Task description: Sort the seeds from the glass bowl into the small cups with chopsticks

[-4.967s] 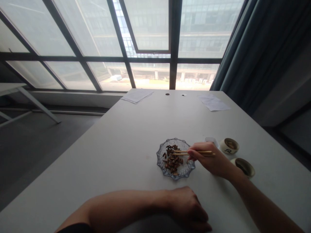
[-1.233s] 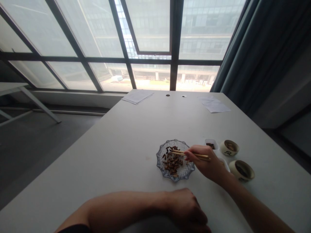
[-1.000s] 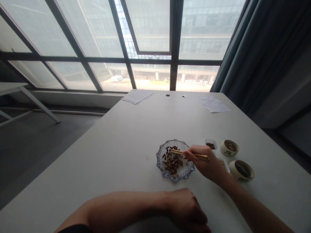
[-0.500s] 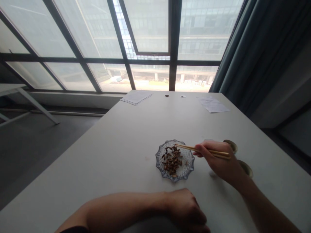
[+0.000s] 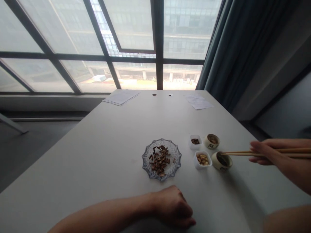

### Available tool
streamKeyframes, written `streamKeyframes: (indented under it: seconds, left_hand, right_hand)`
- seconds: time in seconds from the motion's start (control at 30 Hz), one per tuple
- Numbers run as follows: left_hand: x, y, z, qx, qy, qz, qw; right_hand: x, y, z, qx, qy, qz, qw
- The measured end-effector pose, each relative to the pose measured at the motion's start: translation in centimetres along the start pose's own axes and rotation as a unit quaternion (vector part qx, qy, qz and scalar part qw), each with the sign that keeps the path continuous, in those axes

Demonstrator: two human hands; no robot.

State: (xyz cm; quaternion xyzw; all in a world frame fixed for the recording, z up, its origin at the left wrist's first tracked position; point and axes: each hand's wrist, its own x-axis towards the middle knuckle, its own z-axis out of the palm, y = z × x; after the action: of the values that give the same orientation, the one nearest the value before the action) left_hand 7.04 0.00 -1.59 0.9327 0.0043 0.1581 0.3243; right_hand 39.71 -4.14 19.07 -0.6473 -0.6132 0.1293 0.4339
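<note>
My right hand (image 5: 269, 153) is closed around a pair of wooden chopsticks (image 5: 243, 153). Their tips are at the mouth of the nearer cream-coloured cup (image 5: 221, 165), which has dark contents; whether the tips pinch anything is too small to tell. A second such cup (image 5: 211, 145), with a dark mark on its side, stands behind it. Left of these are two clear square tubs, one with dark brown pieces (image 5: 195, 141), the other with pale yellowish pieces (image 5: 203, 159). My left hand (image 5: 175, 207) rests as a fist on the table, below a scalloped glass dish (image 5: 177, 163) of brown seed-like pieces (image 5: 160, 160).
The white table (image 5: 109, 145) carries papers at its far left (image 5: 121, 97) and far right (image 5: 198, 101), with two small round fittings between them. Beyond the table are large windows (image 5: 136, 74). A dark curtain (image 5: 218, 55) hangs on the right.
My right hand has moved the chopsticks from above the glass dish rightward to the nearer cup, uncovering the tubs and cups. The view has turned right; my left fist stays below the dish.
</note>
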Motion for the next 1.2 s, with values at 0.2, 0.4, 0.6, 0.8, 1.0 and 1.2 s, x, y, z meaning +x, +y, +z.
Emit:
streamKeyframes:
  seconds: [0.2, 0.4, 0.6, 0.8, 1.0, 1.2]
  left_hand:
    - [0.0, 0.0, -0.2, -0.012, 0.005, 0.007, 1.0]
    - [0.0, 0.0, -0.1, -0.007, 0.003, 0.001, 1.0]
    - [0.0, 0.0, 0.2, 0.009, 0.007, -0.01, 1.0]
    - [0.0, -0.2, 0.7, 0.025, 0.008, -0.014, 1.0]
    - [0.1, -0.4, 1.2, 0.033, 0.014, -0.011, 0.999]
    - [0.2, -0.4, 1.1, 0.033, 0.026, 0.002, 0.999]
  right_hand:
    - [2.4, 0.4, 1.2, -0.031, -0.062, 0.081, 0.994]
    - [2.0, -1.8, 2.3, -0.023, -0.011, 0.036, 0.999]
    - [1.9, -5.9, 10.2, 0.098, -0.148, -0.047, 0.983]
    - [1.6, -4.8, 19.2, 0.177, -0.223, -0.085, 0.955]
    - [1.1, -3.4, 21.7, 0.185, -0.228, -0.073, 0.953]
    - [0.8, -3.3, 21.7, 0.187, -0.225, -0.075, 0.953]
